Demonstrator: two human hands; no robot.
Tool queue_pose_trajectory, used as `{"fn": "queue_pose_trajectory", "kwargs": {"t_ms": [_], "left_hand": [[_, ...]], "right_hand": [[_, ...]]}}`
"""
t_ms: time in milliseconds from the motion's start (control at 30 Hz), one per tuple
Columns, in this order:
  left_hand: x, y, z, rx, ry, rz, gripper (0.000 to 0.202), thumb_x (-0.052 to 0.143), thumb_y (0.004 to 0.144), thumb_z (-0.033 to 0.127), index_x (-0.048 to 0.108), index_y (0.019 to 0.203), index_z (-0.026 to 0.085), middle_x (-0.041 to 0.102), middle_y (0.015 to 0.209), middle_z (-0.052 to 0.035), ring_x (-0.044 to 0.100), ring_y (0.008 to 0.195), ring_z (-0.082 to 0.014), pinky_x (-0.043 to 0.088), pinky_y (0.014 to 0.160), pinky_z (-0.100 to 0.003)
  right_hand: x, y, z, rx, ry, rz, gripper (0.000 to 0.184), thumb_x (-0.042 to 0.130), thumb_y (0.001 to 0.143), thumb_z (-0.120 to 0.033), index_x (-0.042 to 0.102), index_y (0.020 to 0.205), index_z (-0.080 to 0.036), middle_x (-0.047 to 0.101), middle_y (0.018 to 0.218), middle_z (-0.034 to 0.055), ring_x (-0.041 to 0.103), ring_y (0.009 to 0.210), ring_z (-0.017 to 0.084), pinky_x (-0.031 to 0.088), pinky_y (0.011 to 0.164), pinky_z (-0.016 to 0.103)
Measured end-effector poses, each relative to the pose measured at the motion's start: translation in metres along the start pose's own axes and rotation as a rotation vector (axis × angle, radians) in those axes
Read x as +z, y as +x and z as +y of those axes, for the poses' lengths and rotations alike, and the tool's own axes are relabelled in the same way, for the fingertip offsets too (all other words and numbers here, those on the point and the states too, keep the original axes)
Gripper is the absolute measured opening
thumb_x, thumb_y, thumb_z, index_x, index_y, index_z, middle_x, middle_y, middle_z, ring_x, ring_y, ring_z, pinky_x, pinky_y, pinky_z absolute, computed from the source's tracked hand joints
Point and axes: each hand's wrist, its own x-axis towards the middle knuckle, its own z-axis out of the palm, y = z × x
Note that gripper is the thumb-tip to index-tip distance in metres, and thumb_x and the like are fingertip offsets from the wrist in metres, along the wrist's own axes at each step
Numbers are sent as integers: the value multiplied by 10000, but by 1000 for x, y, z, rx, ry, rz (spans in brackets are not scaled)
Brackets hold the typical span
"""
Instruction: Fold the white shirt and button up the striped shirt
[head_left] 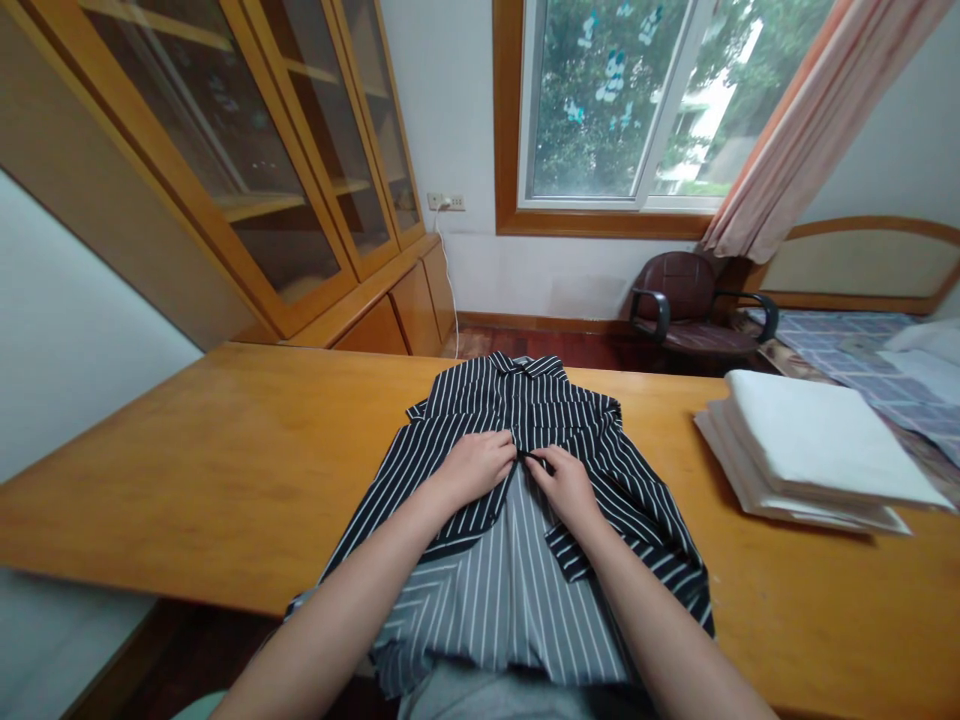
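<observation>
A black shirt with white stripes lies front up on the wooden table, its collar at the far side. The upper front is closed, while the lower front parts and shows the greyish inside of the back panel. My left hand pinches the left front edge near the middle. Just to its right, my right hand grips the other front edge, with a thin dark strip of cloth between the hands. Whether a button is between the fingers is hidden. The near hem hangs over the table's front edge.
The wooden table spans the view. On its right lies a stack of white folded sheets or boards. Beyond stand a glass-door cabinet, a dark red armchair and a bed. A white cord hangs from a wall socket.
</observation>
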Motion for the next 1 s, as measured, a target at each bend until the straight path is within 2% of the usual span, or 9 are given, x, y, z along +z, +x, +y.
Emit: {"fn": "queue_pose_trajectory", "kwargs": {"t_ms": [133,367,467,633,833,1000], "left_hand": [[-2,11,6,-28,-18,18,86,569,896,204,630,835,203,602,887,-27,608,805,-166,482,687,-267],[32,1,7,-69,-137,116,82,553,924,208,627,888,202,618,922,-33,615,901,-184,505,798,-301],[40,-5,4,-62,-200,137,98,539,940,210,632,911,204,623,928,-33,616,907,-176,508,818,-303],[38,-6,0,-17,-240,125,123,517,959,223,634,926,201,631,943,-34,624,918,-171,512,831,-302],[33,-7,-4,-12,-270,188,148,506,964,246,648,953,206,635,963,-42,625,928,-169,519,840,-307],[32,-7,-3,-9,-248,196,150,505,965,249,649,955,205,641,967,-42,625,924,-168,519,822,-304]], "right_hand": [[0,1,1,8,12,26,184,555,922,-299,712,953,-207,711,914,64,666,879,224,507,827,342],[0,3,4,43,29,77,193,564,912,-323,715,937,-206,724,924,74,678,880,234,516,814,348],[0,3,3,50,36,76,206,566,915,-343,723,934,-210,729,922,74,681,883,234,516,820,348],[-1,4,2,60,44,69,218,557,922,-335,727,955,-203,734,950,83,682,907,237,514,838,350],[0,4,5,65,49,76,199,574,906,-335,724,944,-209,730,932,79,676,895,240,515,821,358],[-1,5,6,68,64,90,177,593,892,-329,719,935,-212,722,923,69,670,897,238,511,821,354]]}}
